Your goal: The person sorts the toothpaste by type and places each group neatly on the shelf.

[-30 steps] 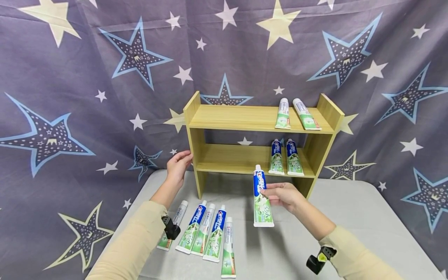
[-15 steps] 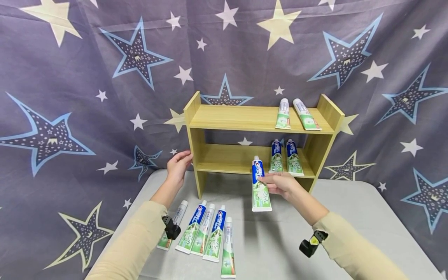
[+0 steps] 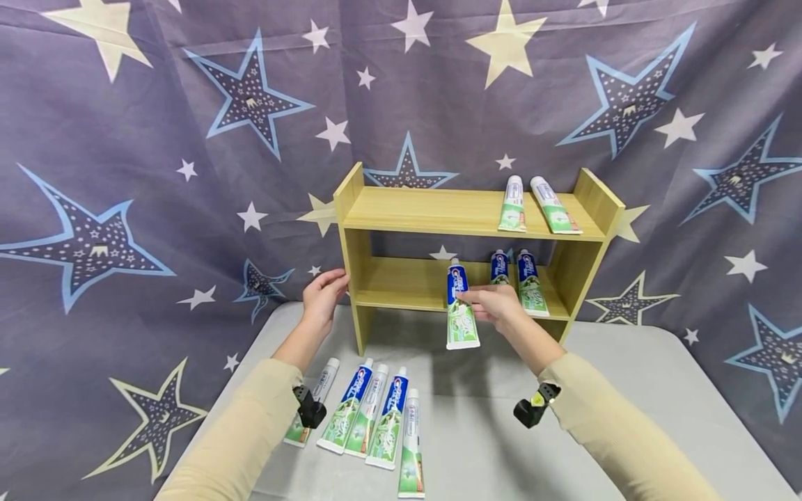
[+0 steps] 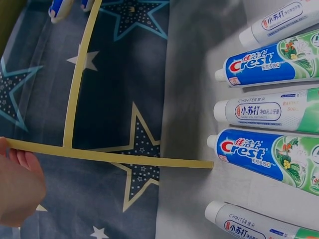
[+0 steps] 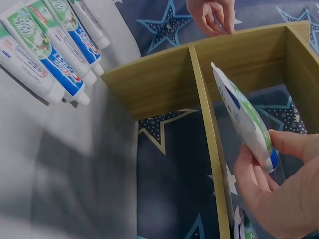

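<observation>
My right hand [image 3: 493, 304] pinches a blue, white and green Crest toothpaste tube [image 3: 461, 316] by its side, cap pointing away, in front of the middle board of a wooden shelf [image 3: 401, 282]. In the right wrist view the tube [image 5: 244, 119] appears edge-on between thumb and fingers. My left hand [image 3: 324, 298] touches the front edge of the shelf's left side panel with its fingertips. Two Crest tubes [image 3: 532, 282] lie on the middle board, one partly hidden by my right hand. On the top board lie two white and green toothpaste tubes [image 3: 514, 203].
Several toothpaste tubes, Crest [image 3: 388, 417] and white-green ones [image 3: 411, 445], lie side by side on the grey tabletop [image 3: 564, 445] at front left. A star-patterned cloth [image 3: 438, 83] hangs behind the shelf.
My right hand has carried the Crest tube forward and slightly left, up to the middle board. The left hand stays at the side panel.
</observation>
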Demonstrator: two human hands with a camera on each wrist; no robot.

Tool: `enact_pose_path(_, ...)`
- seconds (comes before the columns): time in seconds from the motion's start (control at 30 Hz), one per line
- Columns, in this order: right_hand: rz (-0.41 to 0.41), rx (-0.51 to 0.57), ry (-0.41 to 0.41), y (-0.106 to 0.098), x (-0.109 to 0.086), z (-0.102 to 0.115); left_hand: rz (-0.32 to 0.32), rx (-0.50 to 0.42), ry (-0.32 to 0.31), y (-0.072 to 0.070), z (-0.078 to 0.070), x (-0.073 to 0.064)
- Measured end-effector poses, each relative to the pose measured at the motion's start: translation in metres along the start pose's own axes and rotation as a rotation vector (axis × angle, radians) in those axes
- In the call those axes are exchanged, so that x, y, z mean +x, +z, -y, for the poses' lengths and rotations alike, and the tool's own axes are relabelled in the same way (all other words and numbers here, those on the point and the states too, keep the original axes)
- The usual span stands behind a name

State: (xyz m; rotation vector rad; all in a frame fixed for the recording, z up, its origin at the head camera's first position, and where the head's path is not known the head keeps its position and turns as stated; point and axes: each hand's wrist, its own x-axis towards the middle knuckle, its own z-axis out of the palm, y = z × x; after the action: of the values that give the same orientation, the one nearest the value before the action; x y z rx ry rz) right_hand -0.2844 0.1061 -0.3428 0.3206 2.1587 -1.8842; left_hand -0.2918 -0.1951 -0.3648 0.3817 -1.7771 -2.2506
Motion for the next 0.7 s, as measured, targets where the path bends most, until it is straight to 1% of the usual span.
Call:
enact_pose_path(0.17, -0.098, -0.037, -0.013, 0.002, 0.011, 0.007, 0.001, -0.016, 0.001, 0.002, 0.001, 0.001)
enact_pose_path(0.33, -0.190, -0.096, -0.071, 0.004, 0.022, 0.012, -0.007, -0.013, -0.003, 0.003, 0.001, 0.002)
enact_pose_path(0.47, -0.253, -0.167, -0.135, 0.004, 0.030, 0.014, -0.007, -0.007, 0.003, 0.003, 0.000, 0.002)
enact_pose_path(0.57, -0.302, -0.258, -0.177, 0.004, 0.035, 0.014, -0.010, -0.015, 0.003, 0.002, 0.001, 0.002)
enact_pose_path(0.7, -0.368, -0.346, -0.213, 0.005, 0.038, 0.012, -0.011, -0.023, 0.005, 0.000, 0.003, 0.002)
